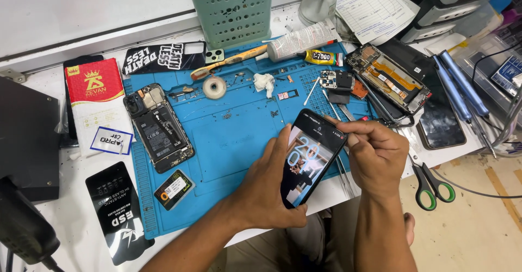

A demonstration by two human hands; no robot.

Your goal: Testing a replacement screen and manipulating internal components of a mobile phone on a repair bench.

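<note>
While the phone (312,158) sits tilted in the lower middle of the frame with its screen lit, the left hand (272,187) holds it from below, fingers curled around its left edge and thumb near the bottom. The right hand (378,155) is at the phone's upper right corner, fingers pinched tight together; they may hold a small thin tool, but I cannot tell for sure. It looks like the person is working at the phone's edge near the top, and the next move likely needs a slow, careful touch so the screen is not hurt. Under the hands lies a blue mat (228,136). An opened phone (157,128) rests on its left side, a roll of tape (214,87) sits above, and green-handled scissors (432,182) lie to the right.
</note>
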